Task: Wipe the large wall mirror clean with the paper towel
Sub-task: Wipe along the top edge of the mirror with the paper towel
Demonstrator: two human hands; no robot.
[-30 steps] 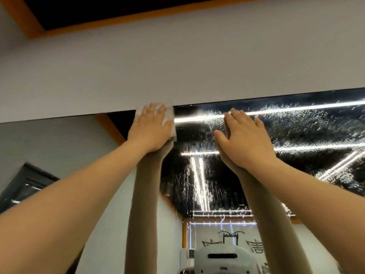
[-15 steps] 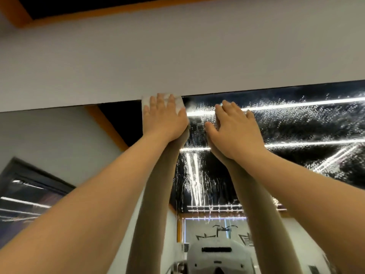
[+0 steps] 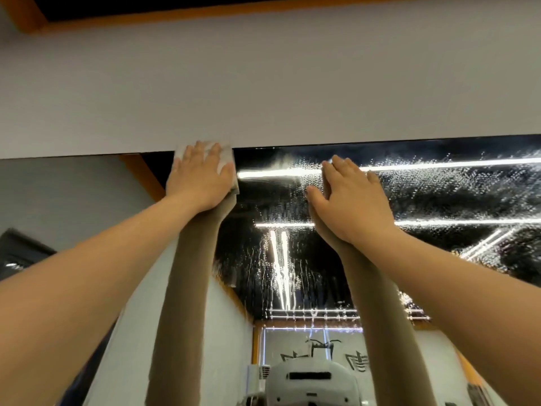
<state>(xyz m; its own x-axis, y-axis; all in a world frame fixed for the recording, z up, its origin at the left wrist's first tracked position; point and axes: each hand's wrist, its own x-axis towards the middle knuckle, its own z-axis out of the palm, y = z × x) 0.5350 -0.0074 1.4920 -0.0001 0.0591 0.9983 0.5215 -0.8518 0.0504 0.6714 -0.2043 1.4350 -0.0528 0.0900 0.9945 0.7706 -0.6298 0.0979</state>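
Nearest the camera: two bare forearms reaching up and forward from the lower corners. At the end of the left one, the left hand laid flat, fingers straight and close together, pressing a folded white paper towel against the glass. Towel showing only as pale corners past the fingertips and along the thumb side, its top edge touching the upper edge of the large frameless wall mirror and lapping onto the wall. To the right, well apart from the towel, the right hand also flat on the glass, fingers straight and slightly spread, holding nothing. Dark reflected arms meeting both palms from below.

On the mirror between and to the right of the hands: a film of droplets and vertical runs, bright against the dark reflection, crossed by reflected white light strips. Left of the towel, glass free of droplets, reflecting a grey wall and an orange trim band. At the bottom of the glass, a reflected white headset.

Farther up: a plain grey wall band above the mirror, then orange ceiling trim around a dark recess.
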